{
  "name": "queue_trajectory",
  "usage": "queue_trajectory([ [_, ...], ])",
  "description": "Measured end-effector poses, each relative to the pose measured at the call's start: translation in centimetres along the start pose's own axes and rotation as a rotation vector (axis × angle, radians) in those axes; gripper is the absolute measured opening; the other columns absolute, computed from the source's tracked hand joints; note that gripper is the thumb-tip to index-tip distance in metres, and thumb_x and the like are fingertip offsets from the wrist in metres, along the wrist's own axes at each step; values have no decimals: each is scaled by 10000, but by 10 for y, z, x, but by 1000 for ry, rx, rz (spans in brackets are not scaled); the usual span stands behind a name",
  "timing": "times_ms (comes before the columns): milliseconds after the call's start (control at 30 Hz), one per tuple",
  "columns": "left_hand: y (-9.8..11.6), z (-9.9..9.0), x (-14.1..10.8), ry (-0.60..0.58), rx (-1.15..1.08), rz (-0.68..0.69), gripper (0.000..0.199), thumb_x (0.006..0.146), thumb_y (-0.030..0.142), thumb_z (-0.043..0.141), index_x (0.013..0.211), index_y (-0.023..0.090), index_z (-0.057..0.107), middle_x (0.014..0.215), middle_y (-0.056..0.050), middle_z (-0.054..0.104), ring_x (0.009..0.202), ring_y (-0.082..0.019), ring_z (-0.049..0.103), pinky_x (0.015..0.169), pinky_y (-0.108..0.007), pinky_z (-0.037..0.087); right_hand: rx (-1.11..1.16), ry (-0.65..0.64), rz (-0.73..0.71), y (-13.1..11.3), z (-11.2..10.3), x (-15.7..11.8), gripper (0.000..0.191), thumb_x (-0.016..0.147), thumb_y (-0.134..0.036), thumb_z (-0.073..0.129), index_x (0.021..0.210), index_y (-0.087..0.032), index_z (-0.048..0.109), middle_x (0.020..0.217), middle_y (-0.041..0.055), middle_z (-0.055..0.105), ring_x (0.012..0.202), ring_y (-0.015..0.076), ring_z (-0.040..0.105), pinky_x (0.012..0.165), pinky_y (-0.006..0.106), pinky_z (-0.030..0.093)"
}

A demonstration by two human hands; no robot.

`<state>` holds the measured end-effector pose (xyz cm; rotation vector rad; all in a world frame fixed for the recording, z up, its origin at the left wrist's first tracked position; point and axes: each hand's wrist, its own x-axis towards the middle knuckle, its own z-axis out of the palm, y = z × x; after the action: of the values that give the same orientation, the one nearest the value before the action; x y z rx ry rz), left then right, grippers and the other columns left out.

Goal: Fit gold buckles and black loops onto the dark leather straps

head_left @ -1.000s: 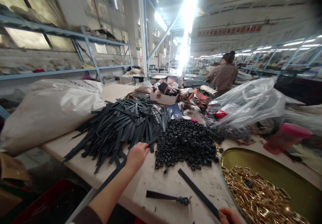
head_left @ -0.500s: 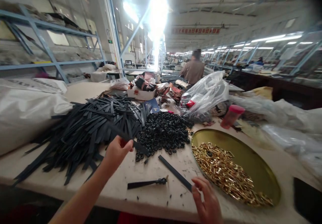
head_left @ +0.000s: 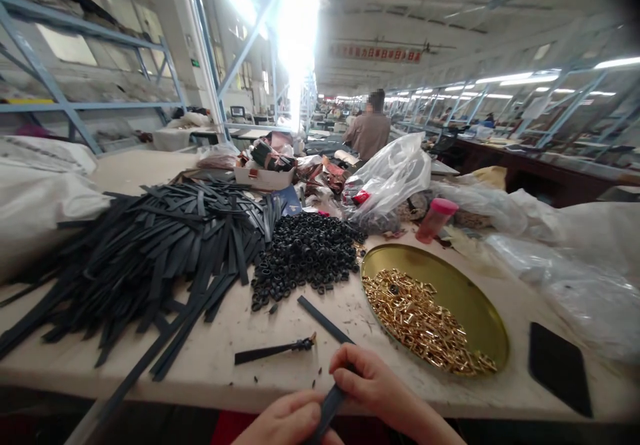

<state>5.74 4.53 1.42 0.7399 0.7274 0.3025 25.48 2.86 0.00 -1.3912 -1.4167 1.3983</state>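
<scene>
The left hand [head_left: 293, 419], cut off below, and right hand [head_left: 373, 381] pinch a strip [head_left: 331, 408] between their fingers; its upper end is hidden.

Dark strip [head_left: 330, 410] in left hand [head_left: 289, 421] and right hand [head_left: 369, 379] (gold tray [head_left: 470, 291] nearby)

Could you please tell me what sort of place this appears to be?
It looks like a factory workshop, perhaps for leather-like goods: a heap of dark strips, a pile of black loops and a tray of gold-coloured metal parts on one table.
</scene>
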Motion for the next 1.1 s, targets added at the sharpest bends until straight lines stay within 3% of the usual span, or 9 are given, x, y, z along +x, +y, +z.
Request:
queue_trajectory([
  [100, 5, 0, 12, 90, 8, 31, 381, 714, 355, 584, 1004, 111, 538, 657, -41, 660, 418, -59, 535, 385, -126, 338, -491, 246, -106, -8, -18, 42, 207, 830, -345, 456, 949, -207, 555, 713, -8, 577, 645, 131, 529, 592, 224, 407],
  [167, 9, -2, 17, 182, -43, 39, 361, 748, 304, 523, 1052, 112, 494, 697, -48, 655, 445, -84, 569, 389, -146, 396, -595, 369, -106, -9, -32, 75, 198, 840, -286, 429, 950, -183, 558, 902, 63, 585, 796, 176, 538, 731, 287, 398],
  [300, 18, -11, 23, 237, -122, 12, 315, 761, 219, 476, 1051, 99, 481, 740, -67, 645, 482, -92, 590, 393, -142, 428, -680, 376, -74, 2, -47, 125, 82, 761, -153, 506, 787, -173, 581, 854, 84, 571, 856, 229, 522, 791, 343, 343],
  [400, 20, -16, 25, 256, -146, -4, 302, 748, 206, 467, 1029, 99, 491, 753, -74, 639, 483, -92, 588, 385, -140, 422, -664, 334, -51, 10, -48, 136, 95, 725, -96, 518, 689, -175, 555, 758, 65, 565, 825, 225, 523, 766, 339, 336],
  [500, 21, -15, 27, 280, -129, -23, 283, 712, 185, 459, 983, 114, 500, 770, -65, 630, 506, -94, 586, 397, -144, 415, -575, 297, -24, 13, -46, 124, 88, 768, -169, 498, 688, -179, 535, 751, 55, 564, 790, 205, 520, 718, 320, 356],
  [633, 21, -10, 35, 334, 58, 66, 229, 717, 223, 418, 919, 143, 489, 654, 9, 577, 396, -45, 458, 372, -139, 325, -358, 187, 69, 8, -33, 85, 298, 862, -369, 334, 716, -176, 507, 617, 10, 553, 520, 129, 492, 509, 257, 383],
  [700, 20, -9, 42, 333, 248, 147, 213, 762, 323, 394, 848, 152, 488, 543, 50, 504, 351, -41, 371, 358, -148, 277, -101, 142, 125, 5, -21, 66, 347, 872, -415, 293, 776, -163, 511, 607, -3, 549, 457, 93, 456, 454, 223, 365],
  [867, 12, -10, 51, 360, 612, 233, 265, 804, 395, 344, 743, 175, 479, 463, 71, 427, 350, -74, 354, 356, -173, 276, 608, 151, 218, 2, -2, 36, 332, 750, -451, 557, 862, -139, 545, 568, -30, 539, 413, 48, 416, 420, 177, 302],
  [1100, 8, 0, 35, 380, 737, 211, 232, 816, 342, 328, 697, 186, 452, 475, 65, 451, 350, -80, 381, 375, -182, 300, 610, 150, 162, 6, 0, 23, 365, 752, -483, 567, 835, -129, 587, 569, -20, 559, 392, 31, 392, 403, 173, 262],
])
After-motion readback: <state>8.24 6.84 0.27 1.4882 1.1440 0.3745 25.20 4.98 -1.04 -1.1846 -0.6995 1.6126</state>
